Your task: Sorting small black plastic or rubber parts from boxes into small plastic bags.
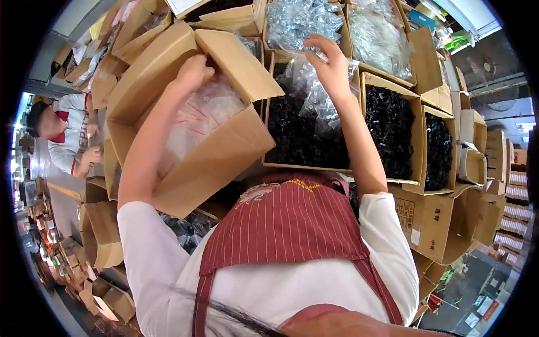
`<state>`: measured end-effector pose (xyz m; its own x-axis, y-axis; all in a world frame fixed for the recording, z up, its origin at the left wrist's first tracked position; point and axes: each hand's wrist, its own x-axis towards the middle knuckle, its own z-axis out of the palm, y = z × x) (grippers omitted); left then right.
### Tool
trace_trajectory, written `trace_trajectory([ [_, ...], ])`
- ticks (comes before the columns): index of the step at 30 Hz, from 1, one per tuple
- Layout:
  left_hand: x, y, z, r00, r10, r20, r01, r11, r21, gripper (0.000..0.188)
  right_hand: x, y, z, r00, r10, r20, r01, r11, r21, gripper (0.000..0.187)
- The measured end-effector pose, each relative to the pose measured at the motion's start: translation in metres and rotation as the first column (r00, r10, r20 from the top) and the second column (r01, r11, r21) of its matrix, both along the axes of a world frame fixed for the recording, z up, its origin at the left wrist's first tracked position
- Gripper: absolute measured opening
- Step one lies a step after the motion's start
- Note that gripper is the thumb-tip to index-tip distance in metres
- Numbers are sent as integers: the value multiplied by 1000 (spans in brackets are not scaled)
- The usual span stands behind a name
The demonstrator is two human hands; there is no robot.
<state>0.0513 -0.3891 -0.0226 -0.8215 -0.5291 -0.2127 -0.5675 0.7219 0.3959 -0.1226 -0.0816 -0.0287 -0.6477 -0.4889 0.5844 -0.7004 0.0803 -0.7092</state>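
Observation:
My left hand [195, 73] is inside the open cardboard box [216, 163] at the left, near its far flap. Its fingers are curled, and what they hold, if anything, is hidden. Below it in the box lie clear plastic bags [205, 112] with red seal lines. My right hand [331, 67] is raised over a carton [306, 165] of small black parts [303, 143]. Its fingers are bent and apart, with nothing visible between them. Under that hand, clear bags of small parts [317, 101] lie on the black parts.
Two more cartons of black parts [388, 132] stand to the right. Beyond are cartons of bagged metal-looking pieces [303, 22] and clear bags [377, 42]. Another person [70, 132] stands at the far left. Empty-looking cardboard boxes [443, 219] sit at the lower right.

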Motion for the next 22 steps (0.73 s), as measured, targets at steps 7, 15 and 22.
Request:
trace_trajectory([
  [7,28,4,78,906,31,-422,109,946,305,26,46,35,28,924,164,345,-106,978,-181,39],
  [15,29,150,139,678,477,-560,460,319,828,25,109,17,66,372,640,672,-510,746,-428,72],
  [22,37,176,121,693,543,-475,451,189,873,34,106,35,73,-42,798,601,-317,560,-766,45],
])
